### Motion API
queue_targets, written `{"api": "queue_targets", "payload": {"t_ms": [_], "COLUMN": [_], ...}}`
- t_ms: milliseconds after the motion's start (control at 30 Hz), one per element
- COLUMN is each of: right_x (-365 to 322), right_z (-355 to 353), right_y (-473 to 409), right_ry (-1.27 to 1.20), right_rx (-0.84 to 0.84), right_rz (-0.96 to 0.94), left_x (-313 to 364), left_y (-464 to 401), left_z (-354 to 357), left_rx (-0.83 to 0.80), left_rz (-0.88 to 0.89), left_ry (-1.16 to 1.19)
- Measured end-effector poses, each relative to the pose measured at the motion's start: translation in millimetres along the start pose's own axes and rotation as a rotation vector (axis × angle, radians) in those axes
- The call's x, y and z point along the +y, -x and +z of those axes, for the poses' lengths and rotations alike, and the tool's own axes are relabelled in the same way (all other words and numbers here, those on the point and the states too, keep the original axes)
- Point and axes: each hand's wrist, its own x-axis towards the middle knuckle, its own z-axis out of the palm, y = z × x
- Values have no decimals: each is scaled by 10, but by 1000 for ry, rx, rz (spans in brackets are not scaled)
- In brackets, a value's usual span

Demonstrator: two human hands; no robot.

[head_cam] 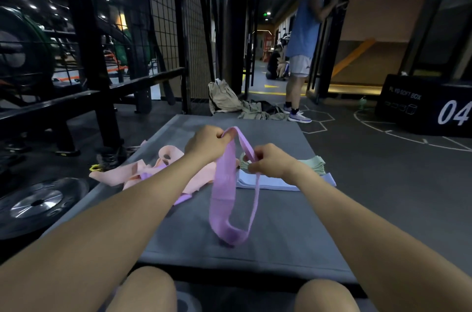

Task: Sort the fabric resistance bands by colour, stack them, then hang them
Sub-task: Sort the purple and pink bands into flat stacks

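Fingers of both hands, left hand [208,144] and right hand [270,161], are pinching a purple band [224,184], its loop hanging lengthwise toward the grey mat [281,222].

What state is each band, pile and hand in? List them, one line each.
purple band: held up by both hands, loop hanging, lower end touching the grey mat.
left hand: gripping the band's top.
right hand: pinching the band's other side.
pink bands: loose, unsorted heap.
pale blue stack: folded flat.
green stack: folded, behind the blue.
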Motion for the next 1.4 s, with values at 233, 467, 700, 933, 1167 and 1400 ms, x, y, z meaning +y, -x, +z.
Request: {"api": "queue_targets", "payload": {"t_ms": [233,467,700,933,1167,1400], "right_x": [-33,-97,-101,-69,37,-123], "right_z": [34,96,98,75,246,317], "right_y": [5,-127,-178,-149,-90,-80], "right_ry": [-342,-653,-701,-718,-659,-664], "right_rx": [-37,105,213,219,128,94], "right_rz": [-57,-145,-163,-107,-16,15], "left_x": [71,-28,-189,-170,-169,-86], "left_y": [14,24,40,98,151,166], "left_z": [-74,-213,-201,-115,-121,-118], "left_rx": [-195,-230,-177,-200,-103,-80], "left_rz": [-63,-26,-48,-73,-115,-64], "left_ry": [578,500,439,466,442,396]}}
